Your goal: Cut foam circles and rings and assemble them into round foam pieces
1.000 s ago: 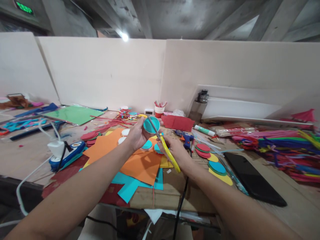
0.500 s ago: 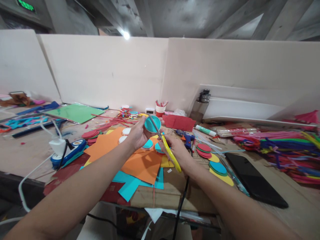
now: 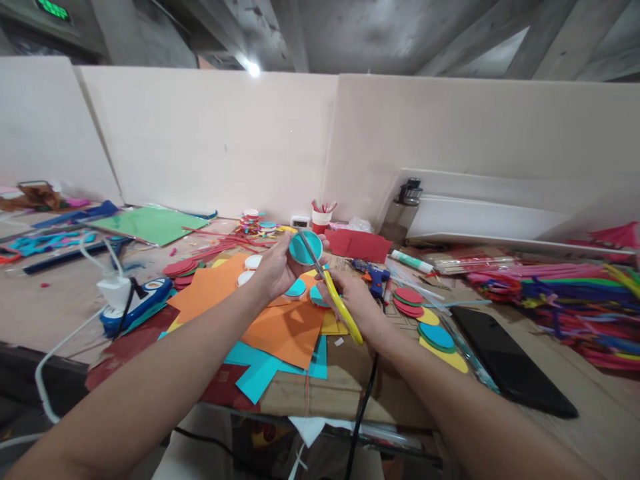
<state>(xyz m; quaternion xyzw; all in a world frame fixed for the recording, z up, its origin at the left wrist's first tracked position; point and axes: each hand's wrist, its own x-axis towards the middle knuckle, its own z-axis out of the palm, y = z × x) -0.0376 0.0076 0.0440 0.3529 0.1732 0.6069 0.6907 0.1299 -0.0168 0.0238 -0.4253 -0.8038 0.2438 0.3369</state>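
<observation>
On the right of the worktop, toward the front edge, a black phone, flat. Along the back edge, a small white device, a dark-capped bottle and white boards beside it. Left, near the front edge, a blue power strip; nearer the back edge, a green sheet.

I'm seeing the disc glowing turquoise, edged in white, and the scissors are showing bright yellow handles with grey blades. The paper is blazing orange, the strips are looking turquoise and the wrapped sheet green. The glue gun is showing deep blue with a touch of orange; the phone is gleaming black. The cup is wearing white over red, and the tube is mixing white and green. Pipe cleaners are streaking pink, green, blue, red and yellow, the counter is looking pinkish beige, and the wall off-white.
</observation>
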